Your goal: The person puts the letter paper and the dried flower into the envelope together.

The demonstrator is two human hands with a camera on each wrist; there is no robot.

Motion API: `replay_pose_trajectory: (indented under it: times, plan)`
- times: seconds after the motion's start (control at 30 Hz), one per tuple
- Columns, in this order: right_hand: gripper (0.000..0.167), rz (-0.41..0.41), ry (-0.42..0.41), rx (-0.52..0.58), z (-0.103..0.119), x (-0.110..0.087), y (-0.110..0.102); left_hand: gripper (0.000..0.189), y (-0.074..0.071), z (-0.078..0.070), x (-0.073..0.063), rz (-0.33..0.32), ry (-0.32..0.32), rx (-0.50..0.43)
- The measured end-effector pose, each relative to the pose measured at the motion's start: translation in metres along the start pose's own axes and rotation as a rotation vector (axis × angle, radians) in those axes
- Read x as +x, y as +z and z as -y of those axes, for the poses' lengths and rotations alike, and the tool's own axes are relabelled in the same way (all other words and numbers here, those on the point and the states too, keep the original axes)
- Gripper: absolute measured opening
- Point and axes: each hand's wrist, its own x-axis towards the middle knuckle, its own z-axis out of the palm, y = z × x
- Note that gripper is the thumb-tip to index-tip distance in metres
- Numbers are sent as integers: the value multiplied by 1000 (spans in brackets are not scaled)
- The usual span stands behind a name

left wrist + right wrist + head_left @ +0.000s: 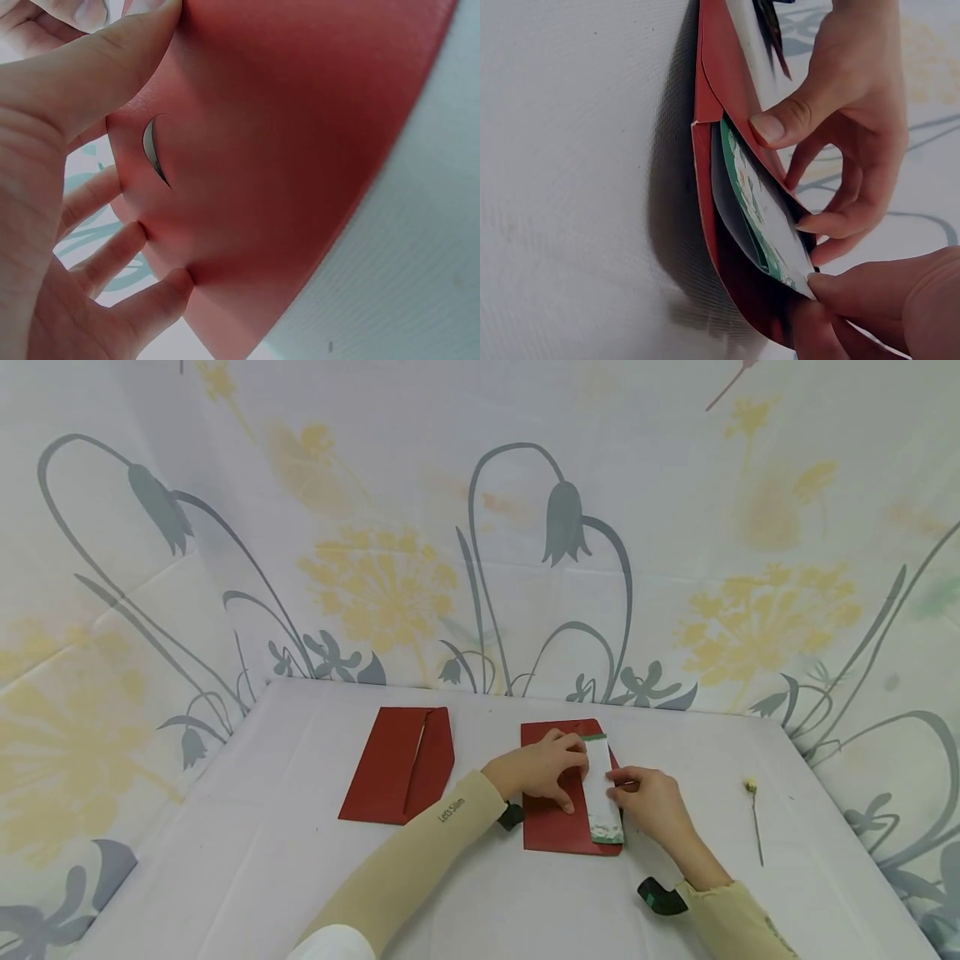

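Observation:
A red envelope (546, 831) lies on the table under my left hand (538, 768). That thumb presses its front panel, and the fingertips grip the pocket's open edge, as the left wrist view shows on the red surface (285, 150). A curved slit (154, 154) shows in the panel. A folded white paper with green ends (602, 793) stands partly inside the pocket in the right wrist view, its printed end (754, 214) showing. My right hand (656, 806) pinches the paper's outer edge between thumb and fingers. The fingertips behind it are partly hidden.
Another red envelope (386, 760) lies to the left, its flap side facing right. A thin-stemmed yellow flower (752, 802) rests to the right. Dark wrist cameras (662, 897) sit by my wrists. A flower-printed cloth (390, 585) hangs behind the white table.

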Motion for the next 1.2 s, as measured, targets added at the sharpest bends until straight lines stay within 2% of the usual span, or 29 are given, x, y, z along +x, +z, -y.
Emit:
replay_pose_trajectory:
  times: [0.17, 0.33, 0.73, 1.2]
  plan:
    - [24, 14, 10, 24, -6, 1, 5, 40, 1, 1, 0, -3, -1, -3]
    - [25, 60, 42, 50, -10, -2, 8, 40, 2, 0, 0, 4, -13, -8]
    - [28, 114, 57, 224, -13, 0, 14, 41, 2, -1, 0, 11, -29, 7]
    - [28, 118, 70, 283, -8, 4, 24, 39, 4, 1, 2, -2, -24, 16]
